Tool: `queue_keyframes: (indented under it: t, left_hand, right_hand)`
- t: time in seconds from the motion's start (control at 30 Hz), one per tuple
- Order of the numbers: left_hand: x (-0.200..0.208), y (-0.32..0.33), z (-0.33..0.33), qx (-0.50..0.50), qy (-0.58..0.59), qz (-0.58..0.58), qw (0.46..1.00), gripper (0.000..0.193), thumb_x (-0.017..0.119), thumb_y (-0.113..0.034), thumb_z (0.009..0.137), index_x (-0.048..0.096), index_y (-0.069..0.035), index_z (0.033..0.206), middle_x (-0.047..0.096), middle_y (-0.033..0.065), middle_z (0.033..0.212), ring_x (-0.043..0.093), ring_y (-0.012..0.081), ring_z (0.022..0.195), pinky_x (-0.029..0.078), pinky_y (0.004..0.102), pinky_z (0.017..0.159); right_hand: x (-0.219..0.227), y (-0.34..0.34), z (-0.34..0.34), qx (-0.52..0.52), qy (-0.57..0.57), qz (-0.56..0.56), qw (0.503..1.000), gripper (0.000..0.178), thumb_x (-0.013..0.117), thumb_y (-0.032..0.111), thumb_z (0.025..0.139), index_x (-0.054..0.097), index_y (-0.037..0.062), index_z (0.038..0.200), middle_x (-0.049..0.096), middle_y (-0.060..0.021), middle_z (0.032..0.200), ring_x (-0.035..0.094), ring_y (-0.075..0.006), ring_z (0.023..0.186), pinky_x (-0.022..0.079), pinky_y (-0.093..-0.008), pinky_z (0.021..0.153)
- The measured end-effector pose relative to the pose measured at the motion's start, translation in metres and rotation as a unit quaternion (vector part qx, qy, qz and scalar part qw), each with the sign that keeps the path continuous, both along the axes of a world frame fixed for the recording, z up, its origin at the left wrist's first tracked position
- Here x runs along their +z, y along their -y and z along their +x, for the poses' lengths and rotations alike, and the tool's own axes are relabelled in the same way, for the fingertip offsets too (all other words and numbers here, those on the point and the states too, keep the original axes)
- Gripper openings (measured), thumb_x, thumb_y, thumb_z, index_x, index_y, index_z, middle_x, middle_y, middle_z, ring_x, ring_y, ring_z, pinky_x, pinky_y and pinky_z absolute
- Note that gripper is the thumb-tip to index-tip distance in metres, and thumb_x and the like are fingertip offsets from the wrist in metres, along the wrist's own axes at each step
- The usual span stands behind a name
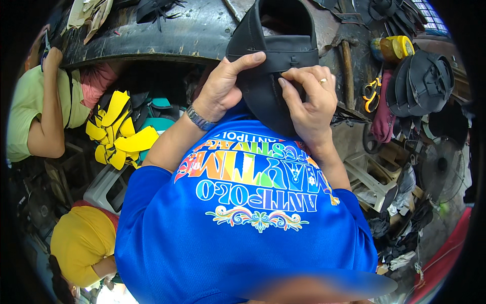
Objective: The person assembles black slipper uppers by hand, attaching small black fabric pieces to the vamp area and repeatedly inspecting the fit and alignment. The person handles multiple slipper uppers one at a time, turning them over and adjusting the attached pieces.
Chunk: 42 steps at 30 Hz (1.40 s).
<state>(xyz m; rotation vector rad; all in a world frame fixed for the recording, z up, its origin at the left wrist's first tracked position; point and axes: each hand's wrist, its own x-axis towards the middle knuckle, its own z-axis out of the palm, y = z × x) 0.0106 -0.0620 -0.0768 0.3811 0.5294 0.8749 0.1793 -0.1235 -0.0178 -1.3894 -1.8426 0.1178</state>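
A black leather-like piece (260, 96) with a wide rounded loop at its far end is held up in front of my chest, over the table's near edge. My left hand (225, 83) is closed on its left side, thumb lying on the front and fingers hidden behind. On the right side, my right hand (313, 99) has its thumb and forefinger nearly together at the front of the piece, just below a crosswise band. What lies between those fingertips is too small to make out.
A hammer (347, 73), orange-handled scissors (373, 93), a yellow-lidded jar (400, 47) and stacked black pieces (422, 83) are on the right. Yellow cut pieces (121, 134) lie left of me. Co-workers in light green (25, 106) and yellow (83, 243) sit at left.
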Motion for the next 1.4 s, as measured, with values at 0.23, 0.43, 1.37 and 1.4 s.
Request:
queue_keyframes:
  t: [0.23,0.43,1.37,1.4]
  left_hand:
    - [0.012,0.002,0.002,-0.006,-0.002,-0.042,0.999,0.021,0.071,-0.012,0.089,0.070,-0.002,0.108,0.071,0.0118,0.104,0.069,0.0191,0.098,0.057,0.0351,0.088]
    - [0.018,-0.008,0.001,-0.011,-0.025,-0.010,1.000,0.019,0.074,-0.007,0.086,0.071,-0.002,0.103,0.072,0.0106,0.102,0.070,0.0187,0.094,0.058,0.0345,0.085]
    - [-0.009,-0.027,0.000,-0.043,0.098,-0.033,0.994,0.032,0.067,-0.017,0.094,0.062,0.001,0.120,0.068,0.0174,0.112,0.069,0.0261,0.102,0.058,0.0430,0.089]
    - [-0.009,-0.026,0.001,-0.045,0.115,-0.025,0.992,0.033,0.067,-0.018,0.094,0.061,0.001,0.120,0.068,0.0178,0.112,0.069,0.0265,0.103,0.059,0.0429,0.088]
  right_hand:
    - [0.011,-0.008,-0.003,0.117,0.124,0.079,0.982,0.025,0.070,-0.001,0.063,0.065,0.0051,0.086,0.057,-0.0044,0.077,0.053,-0.0223,0.067,0.039,-0.0352,0.059]
    - [0.024,-0.004,-0.040,0.277,0.120,-0.023,0.953,0.010,0.065,0.012,0.070,0.058,0.0067,0.075,0.053,-0.0053,0.073,0.055,-0.0209,0.069,0.044,-0.0341,0.061]
    - [0.017,-0.030,0.013,0.029,-0.015,0.047,0.998,0.025,0.082,0.011,0.068,0.069,0.0076,0.089,0.060,-0.0077,0.092,0.054,-0.0288,0.096,0.042,-0.0398,0.087]
    - [0.017,-0.024,0.010,0.025,0.002,0.022,0.999,0.024,0.084,0.016,0.067,0.070,0.0082,0.085,0.060,-0.0061,0.089,0.054,-0.0267,0.092,0.040,-0.0408,0.088]
